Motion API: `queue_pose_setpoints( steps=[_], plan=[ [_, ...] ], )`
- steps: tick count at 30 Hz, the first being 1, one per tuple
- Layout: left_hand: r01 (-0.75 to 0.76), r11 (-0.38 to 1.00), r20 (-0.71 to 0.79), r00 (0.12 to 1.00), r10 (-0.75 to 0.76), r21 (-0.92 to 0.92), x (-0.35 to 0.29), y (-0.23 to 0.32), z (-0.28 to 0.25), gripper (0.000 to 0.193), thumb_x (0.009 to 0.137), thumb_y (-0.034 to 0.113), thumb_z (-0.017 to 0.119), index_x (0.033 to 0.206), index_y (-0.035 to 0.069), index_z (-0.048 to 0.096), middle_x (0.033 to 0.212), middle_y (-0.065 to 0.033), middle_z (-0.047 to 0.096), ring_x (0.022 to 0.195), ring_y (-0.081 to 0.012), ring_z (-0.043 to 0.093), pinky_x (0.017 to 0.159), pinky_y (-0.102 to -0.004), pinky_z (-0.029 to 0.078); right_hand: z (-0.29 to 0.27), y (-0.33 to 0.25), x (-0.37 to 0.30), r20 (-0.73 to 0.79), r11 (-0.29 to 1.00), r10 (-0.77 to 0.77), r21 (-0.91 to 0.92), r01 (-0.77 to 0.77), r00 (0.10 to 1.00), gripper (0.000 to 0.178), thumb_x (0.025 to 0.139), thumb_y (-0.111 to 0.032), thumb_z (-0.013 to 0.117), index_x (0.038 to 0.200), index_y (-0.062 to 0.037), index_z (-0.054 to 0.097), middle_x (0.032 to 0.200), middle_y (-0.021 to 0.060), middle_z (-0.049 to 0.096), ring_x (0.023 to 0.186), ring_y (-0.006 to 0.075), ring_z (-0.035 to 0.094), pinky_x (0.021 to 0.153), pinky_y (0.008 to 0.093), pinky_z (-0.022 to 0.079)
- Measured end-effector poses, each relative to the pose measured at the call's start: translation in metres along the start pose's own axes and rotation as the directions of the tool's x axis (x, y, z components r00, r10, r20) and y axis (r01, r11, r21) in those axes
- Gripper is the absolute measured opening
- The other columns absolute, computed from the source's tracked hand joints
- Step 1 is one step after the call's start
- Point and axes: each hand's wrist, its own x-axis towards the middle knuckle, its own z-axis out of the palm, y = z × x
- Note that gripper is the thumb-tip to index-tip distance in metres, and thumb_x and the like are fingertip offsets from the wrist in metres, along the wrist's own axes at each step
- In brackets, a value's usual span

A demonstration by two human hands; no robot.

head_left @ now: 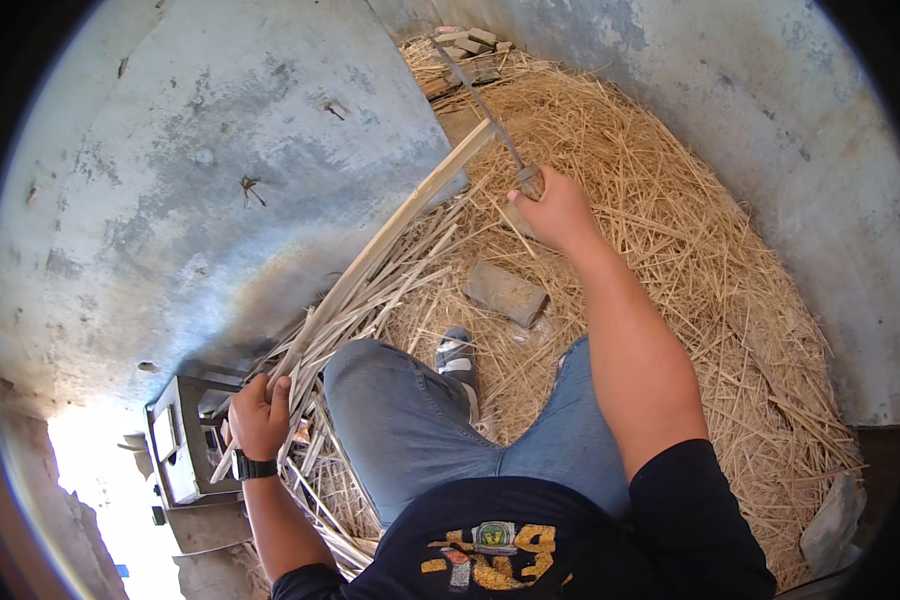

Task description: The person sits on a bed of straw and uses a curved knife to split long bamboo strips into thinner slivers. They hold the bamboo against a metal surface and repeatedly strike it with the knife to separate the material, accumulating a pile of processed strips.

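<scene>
A long pale strip of split wood, likely bamboo (400, 222), runs slantwise from my lower left up to the middle. My left hand (258, 415), with a dark watch at the wrist, is closed around its near end. In my right hand (560, 213) is the handle of a long, thin-bladed knife (482, 105). The blade points away to the far left and meets the strip's far end. Whether it has cut into the wood cannot be made out.
Thin split strips (390, 275) lie bundled under the long strip. Straw-like shavings (690, 270) cover the floor to my right. A brick (507, 292) lies before my sandalled foot (457, 365). A boxy case (185, 440) stands left; bricks (470, 42) lie far off. Walls (260, 150) close in.
</scene>
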Motion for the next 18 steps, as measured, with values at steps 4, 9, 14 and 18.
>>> queue_pose_setpoints(
  steps=[4,9,14,18],
  plan=[
    [0.070,0.997,-0.041,0.997,-0.071,-0.036,-0.003,0.010,0.002,0.047,0.097,0.045,0.063,0.077,0.002,0.058,0.067,-0.0219,0.057,0.063,-0.0454,0.057,0.054,-0.0476,0.041,-0.005,-0.034,-0.021,0.097,0.997,-0.056,-0.038,0.060,0.994,0.030,0.089,-0.026,0.072,0.110,-0.0048,0.064,0.093,0.0174,0.072,0.089,0.0360,0.070,0.077,0.0463,0.054],
    [0.041,0.998,-0.098,0.994,-0.036,0.042,0.001,0.019,0.008,0.045,0.097,0.043,0.064,0.077,0.003,0.058,0.071,-0.0208,0.061,0.067,-0.0450,0.060,0.056,-0.0493,0.043,-0.011,-0.055,-0.044,0.327,0.872,-0.367,-0.205,0.445,0.871,0.023,0.087,-0.024,0.072,0.104,-0.0094,0.063,0.091,0.0139,0.072,0.087,0.0362,0.070,0.075,0.0476,0.054],
    [-0.001,0.997,-0.101,0.995,0.008,0.072,0.001,0.021,0.007,0.044,0.096,0.043,0.065,0.078,0.004,0.058,0.072,-0.0207,0.061,0.068,-0.0452,0.060,0.056,-0.0500,0.044,-0.009,-0.033,-0.034,0.207,0.908,-0.367,-0.132,0.398,0.907,0.019,0.089,-0.024,0.070,0.100,-0.0087,0.067,0.085,0.0161,0.072,0.083,0.0357,0.069,0.072,0.0445,0.054],
    [-0.015,0.995,-0.109,0.994,0.025,0.096,-0.004,0.018,0.004,0.044,0.096,0.044,0.065,0.078,0.003,0.058,0.072,-0.0203,0.061,0.067,-0.0449,0.060,0.056,-0.0495,0.044,-0.019,-0.017,-0.013,0.005,0.989,-0.104,-0.106,0.103,0.995,0.020,0.090,-0.024,0.070,0.104,-0.0098,0.069,0.087,0.0160,0.072,0.084,0.0343,0.070,0.075,0.0428,0.055]
  ],
)
